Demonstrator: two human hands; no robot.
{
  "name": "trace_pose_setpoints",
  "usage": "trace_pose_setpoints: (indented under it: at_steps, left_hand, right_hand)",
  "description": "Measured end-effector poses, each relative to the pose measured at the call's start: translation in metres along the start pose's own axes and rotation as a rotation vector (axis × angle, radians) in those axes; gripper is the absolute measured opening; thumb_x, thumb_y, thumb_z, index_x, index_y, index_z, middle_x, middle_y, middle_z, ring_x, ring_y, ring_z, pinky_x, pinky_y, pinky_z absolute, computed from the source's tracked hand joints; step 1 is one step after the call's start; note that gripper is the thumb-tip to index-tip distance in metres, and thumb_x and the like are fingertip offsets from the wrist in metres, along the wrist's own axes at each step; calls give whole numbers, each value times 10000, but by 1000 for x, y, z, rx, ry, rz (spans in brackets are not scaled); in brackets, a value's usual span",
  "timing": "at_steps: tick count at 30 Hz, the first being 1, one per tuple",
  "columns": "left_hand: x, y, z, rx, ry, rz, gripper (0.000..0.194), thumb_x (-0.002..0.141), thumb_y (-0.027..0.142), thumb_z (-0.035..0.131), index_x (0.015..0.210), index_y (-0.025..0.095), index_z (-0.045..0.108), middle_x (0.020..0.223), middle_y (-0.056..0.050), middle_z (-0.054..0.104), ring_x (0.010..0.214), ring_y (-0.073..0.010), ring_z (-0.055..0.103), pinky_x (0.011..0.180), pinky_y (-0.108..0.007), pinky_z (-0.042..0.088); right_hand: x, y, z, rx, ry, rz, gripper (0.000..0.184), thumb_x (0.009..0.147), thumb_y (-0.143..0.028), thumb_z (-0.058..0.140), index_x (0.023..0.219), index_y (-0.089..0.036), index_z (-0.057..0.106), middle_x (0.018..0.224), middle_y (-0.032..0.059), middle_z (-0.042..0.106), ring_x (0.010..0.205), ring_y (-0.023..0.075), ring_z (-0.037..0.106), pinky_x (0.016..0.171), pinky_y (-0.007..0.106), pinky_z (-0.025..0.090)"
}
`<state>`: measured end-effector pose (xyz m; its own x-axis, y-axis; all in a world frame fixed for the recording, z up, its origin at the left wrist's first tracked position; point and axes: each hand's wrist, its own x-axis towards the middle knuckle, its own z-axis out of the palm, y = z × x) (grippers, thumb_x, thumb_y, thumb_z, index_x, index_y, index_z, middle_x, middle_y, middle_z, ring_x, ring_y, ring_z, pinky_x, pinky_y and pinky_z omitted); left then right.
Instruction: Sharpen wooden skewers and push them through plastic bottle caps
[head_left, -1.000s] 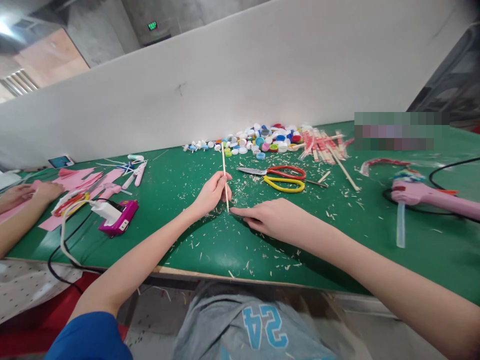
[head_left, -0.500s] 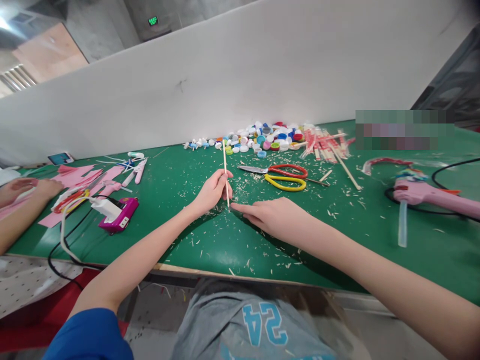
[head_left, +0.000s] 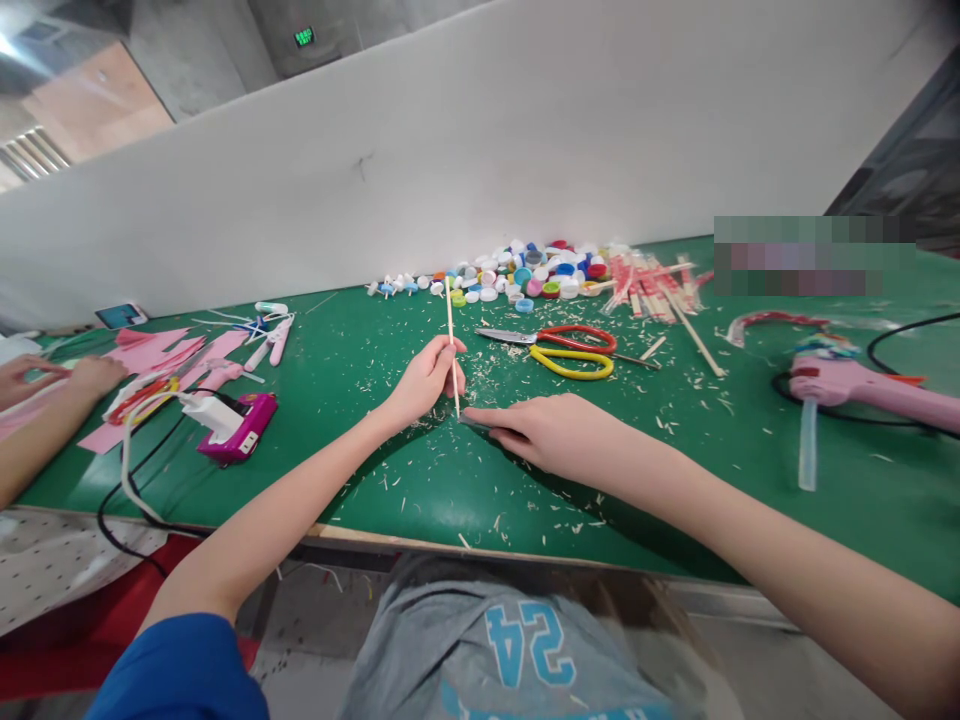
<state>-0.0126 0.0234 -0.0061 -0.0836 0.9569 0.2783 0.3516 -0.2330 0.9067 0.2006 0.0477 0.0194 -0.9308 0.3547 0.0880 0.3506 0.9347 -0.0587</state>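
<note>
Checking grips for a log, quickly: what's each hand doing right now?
Left hand: closed, holding a thin wooden stick.
Right hand: open, fingers extended near the stick's lower tip.

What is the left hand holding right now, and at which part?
The left hand holds a thin wooden stick upright, gripped in its lower half.

A green-topped workbench [head_left: 360, 340] carries a heap of plastic bottle caps [head_left: 525, 280] along its far edge. Just right of the heap lie red-wrapped wooden sticks [head_left: 645, 290]; in front of it, red-and-yellow-handled scissors [head_left: 559, 350]. Well right sits a pink glue gun [head_left: 847, 385], well left pink cut sheets [head_left: 165, 360]. Wood shavings [head_left: 525, 520] litter the surface.
</note>
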Motion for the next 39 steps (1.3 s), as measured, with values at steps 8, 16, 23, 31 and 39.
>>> trace_pose_setpoints:
  at_steps: [8,16,23,31,39]
  left_hand:
    - [0,-1,0,-1,-2,15,232,955,387,323,980,200,458,538,50,565,453,-61,488,481,-170,433]
    - [-1,2,0,10,2,15,225,954,377,323,979,201,462,545,46,569,456,-64,486,478,-173,435]
    - [-1,2,0,7,2,9,224,953,375,322,976,200,460,542,48,567,454,-62,487,477,-170,437]
    - [0,2,0,6,8,-1,222,951,373,326,976,199,462,541,45,567,453,-63,489,473,-169,435]
    - [-1,2,1,17,7,0,229,951,383,323,975,204,463,539,46,566,455,-62,487,476,-169,435]
  right_hand:
    - [-3,-1,5,-54,37,50,401,985,-351,313,1372,-393,408,857,-24,691,671,152,619,481,242,248]
    - [-3,-4,4,-118,30,2,414,971,-300,356,1376,-362,415,806,-21,668,611,131,582,469,245,186]
    - [-2,-6,3,-78,38,-3,401,960,-291,378,1346,-364,458,866,-13,699,668,146,626,493,232,263]
    - [-4,-5,-1,-5,30,1,392,949,-296,385,1313,-369,513,890,3,714,723,165,655,557,243,375]
    - [-8,-1,-1,26,23,3,403,950,-321,371,1326,-414,483,889,-23,708,705,153,639,545,239,359]
